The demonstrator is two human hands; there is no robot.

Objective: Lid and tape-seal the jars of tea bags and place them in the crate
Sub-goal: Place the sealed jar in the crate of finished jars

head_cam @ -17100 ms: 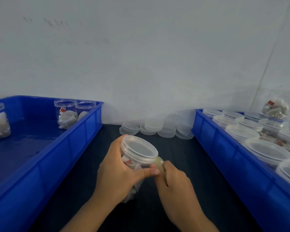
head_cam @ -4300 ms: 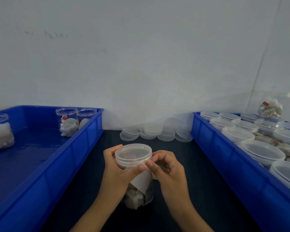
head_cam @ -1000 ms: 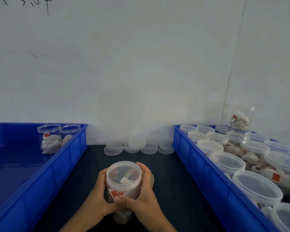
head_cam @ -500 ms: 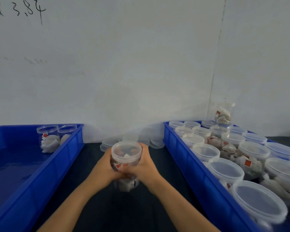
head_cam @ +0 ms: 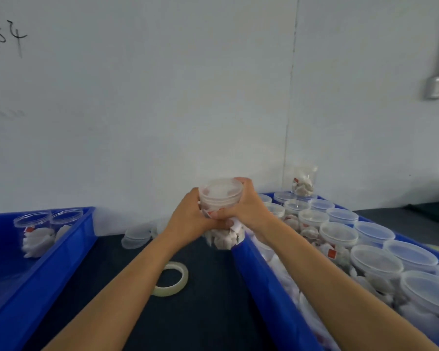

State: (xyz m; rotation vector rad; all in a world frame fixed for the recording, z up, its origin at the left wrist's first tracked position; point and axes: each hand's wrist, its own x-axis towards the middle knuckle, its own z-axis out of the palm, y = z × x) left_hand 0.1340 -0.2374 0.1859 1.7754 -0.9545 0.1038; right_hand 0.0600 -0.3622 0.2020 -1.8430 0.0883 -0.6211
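Note:
A clear lidded jar of tea bags (head_cam: 221, 196) is held up with outstretched arms, above the near-left corner of the right blue crate (head_cam: 266, 287). My left hand (head_cam: 190, 219) grips its left side and my right hand (head_cam: 246, 206) grips its right side, fingers curled round the jar. The jar's lower part shows white tea bags below my fingers. The right crate holds several lidded jars (head_cam: 337, 233). A roll of clear tape (head_cam: 171, 278) lies flat on the dark table between the crates.
The left blue crate (head_cam: 48, 269) holds two open jars of tea bags (head_cam: 36, 231) at its far corner. Stacks of loose lids (head_cam: 134, 238) lie against the white wall. One jar (head_cam: 303, 182) stands on top of others at the right crate's far end.
Both hands have carried the jar up, forward and to the right, toward the right crate. The tape roll now shows on the table. The view has turned right.

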